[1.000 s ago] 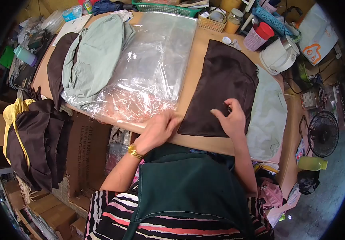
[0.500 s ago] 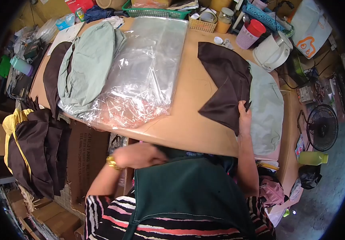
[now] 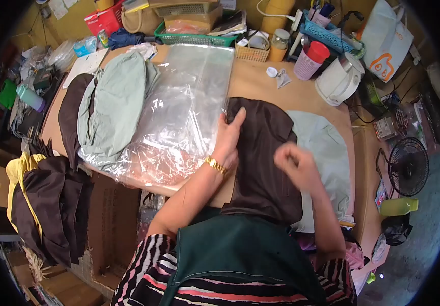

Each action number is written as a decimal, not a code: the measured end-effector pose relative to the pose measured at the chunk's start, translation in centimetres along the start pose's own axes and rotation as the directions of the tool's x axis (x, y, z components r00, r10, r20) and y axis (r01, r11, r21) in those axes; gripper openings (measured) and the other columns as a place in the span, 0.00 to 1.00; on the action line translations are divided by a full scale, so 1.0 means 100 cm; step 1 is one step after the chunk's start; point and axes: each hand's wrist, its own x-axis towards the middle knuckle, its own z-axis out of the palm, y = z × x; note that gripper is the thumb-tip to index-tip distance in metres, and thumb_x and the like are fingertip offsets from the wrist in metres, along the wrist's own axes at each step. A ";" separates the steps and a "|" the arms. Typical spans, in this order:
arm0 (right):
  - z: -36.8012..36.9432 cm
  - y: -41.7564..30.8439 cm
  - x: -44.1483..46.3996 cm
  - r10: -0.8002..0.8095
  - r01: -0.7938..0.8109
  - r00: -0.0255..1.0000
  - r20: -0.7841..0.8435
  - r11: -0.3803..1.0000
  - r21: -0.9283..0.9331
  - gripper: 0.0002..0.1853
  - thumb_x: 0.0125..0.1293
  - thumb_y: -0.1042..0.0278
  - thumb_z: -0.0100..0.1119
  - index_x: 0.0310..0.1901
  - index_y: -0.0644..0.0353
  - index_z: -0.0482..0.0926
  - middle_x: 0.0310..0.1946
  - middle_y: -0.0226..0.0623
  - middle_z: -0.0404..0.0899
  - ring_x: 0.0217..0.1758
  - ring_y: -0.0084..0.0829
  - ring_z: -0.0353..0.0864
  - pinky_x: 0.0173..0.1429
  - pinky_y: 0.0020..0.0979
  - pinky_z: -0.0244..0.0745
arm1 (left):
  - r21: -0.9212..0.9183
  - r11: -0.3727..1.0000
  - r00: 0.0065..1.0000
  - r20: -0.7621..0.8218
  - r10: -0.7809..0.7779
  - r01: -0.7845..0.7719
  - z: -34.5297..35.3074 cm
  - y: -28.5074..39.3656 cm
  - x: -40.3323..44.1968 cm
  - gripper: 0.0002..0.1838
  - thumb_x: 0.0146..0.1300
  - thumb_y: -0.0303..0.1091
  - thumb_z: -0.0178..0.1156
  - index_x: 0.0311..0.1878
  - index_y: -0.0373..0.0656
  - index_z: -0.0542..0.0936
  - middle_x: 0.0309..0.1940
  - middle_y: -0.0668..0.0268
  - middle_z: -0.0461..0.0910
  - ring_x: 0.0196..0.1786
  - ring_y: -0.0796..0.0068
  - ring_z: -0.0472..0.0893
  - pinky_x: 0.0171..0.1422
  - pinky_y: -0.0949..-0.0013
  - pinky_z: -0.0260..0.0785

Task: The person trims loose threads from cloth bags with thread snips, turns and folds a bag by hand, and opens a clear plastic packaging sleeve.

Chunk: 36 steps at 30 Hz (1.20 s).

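A dark brown fabric piece [image 3: 263,168] is spread over the table's front edge, its lower end against the green apron [image 3: 240,245]. My left hand [image 3: 228,135], with a gold watch [image 3: 215,166] on the wrist, grips the fabric's upper left edge, thumb on top. Over the fabric's right side is my right hand [image 3: 297,166], fingers curled together and slightly blurred; whether something is between them is hidden. To the right, partly under the brown piece, lies pale green fabric [image 3: 327,158].
Clear plastic sheets [image 3: 189,102] cover the table's left half, with a pale green fabric bundle [image 3: 113,102] on them. Along the back stand a white kettle [image 3: 339,79], a pink cup [image 3: 309,61] and a green basket [image 3: 194,40]. A black fan [image 3: 407,166] is at right.
My left hand has come up from the apron onto the brown fabric. That fabric has been drawn toward me and spread out. My right hand has shifted from its edge to above it.
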 end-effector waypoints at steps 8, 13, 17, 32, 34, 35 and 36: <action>0.002 0.054 0.168 -0.183 0.198 0.961 -0.209 0.979 0.052 0.16 0.67 0.64 0.62 0.51 0.65 0.78 0.44 0.35 0.82 0.47 0.24 0.79 0.53 0.28 0.73 | 0.104 0.979 0.970 0.186 0.156 -0.177 0.021 -0.003 0.051 0.15 0.71 0.45 0.59 0.43 0.41 0.83 0.21 0.80 0.67 0.19 0.90 0.61 0.24 0.80 0.55; -0.024 0.055 0.164 -0.026 0.032 0.965 0.262 0.999 -0.018 0.24 0.67 0.57 0.61 0.59 0.64 0.77 0.47 0.41 0.84 0.49 0.30 0.81 0.56 0.32 0.72 | 0.270 0.835 0.872 0.045 0.487 -0.480 -0.004 0.016 0.040 0.15 0.71 0.44 0.58 0.41 0.40 0.81 0.18 0.80 0.66 0.19 0.90 0.61 0.24 0.81 0.54; -0.027 0.085 0.169 -0.020 0.013 0.998 -0.066 0.994 -0.107 0.26 0.68 0.54 0.60 0.58 0.67 0.77 0.48 0.47 0.83 0.53 0.34 0.81 0.57 0.31 0.72 | 0.616 0.650 0.878 0.162 0.450 -0.446 -0.016 -0.017 0.068 0.39 0.60 0.45 0.69 0.64 0.27 0.64 0.58 0.43 0.70 0.61 0.58 0.73 0.63 0.63 0.67; -0.050 0.081 0.126 0.041 -0.163 0.884 -0.467 0.961 -0.223 0.19 0.65 0.59 0.61 0.51 0.62 0.74 0.38 0.42 0.83 0.43 0.41 0.82 0.49 0.37 0.74 | 0.668 -0.347 0.713 0.701 -0.003 -0.658 0.004 -0.027 -0.062 0.33 0.63 0.51 0.58 0.61 0.33 0.71 0.56 0.52 0.72 0.62 0.55 0.70 0.62 0.50 0.63; -0.050 0.081 0.103 0.034 0.021 0.931 -0.364 0.989 0.146 0.21 0.67 0.60 0.61 0.56 0.61 0.70 0.35 0.32 0.80 0.40 0.28 0.78 0.47 0.28 0.72 | 0.690 -0.185 0.636 0.720 0.276 -0.700 0.026 -0.026 -0.050 0.30 0.60 0.49 0.64 0.54 0.32 0.74 0.40 0.56 0.74 0.46 0.57 0.75 0.47 0.60 0.72; -0.051 0.077 0.091 0.039 0.016 0.932 -0.360 0.989 0.150 0.21 0.67 0.60 0.61 0.56 0.61 0.70 0.35 0.32 0.80 0.40 0.28 0.78 0.47 0.28 0.72 | 0.734 -0.168 0.674 0.674 0.303 -0.658 0.033 -0.037 -0.038 0.28 0.58 0.49 0.66 0.50 0.34 0.75 0.41 0.55 0.74 0.46 0.55 0.75 0.46 0.58 0.72; -0.052 0.070 0.077 0.084 -0.011 0.939 -0.332 0.976 0.215 0.19 0.66 0.63 0.62 0.54 0.61 0.72 0.35 0.30 0.77 0.40 0.25 0.76 0.47 0.26 0.71 | 0.737 -0.163 0.688 0.672 0.273 -0.655 0.035 -0.054 -0.023 0.26 0.58 0.48 0.67 0.47 0.34 0.75 0.40 0.53 0.75 0.45 0.52 0.76 0.46 0.57 0.72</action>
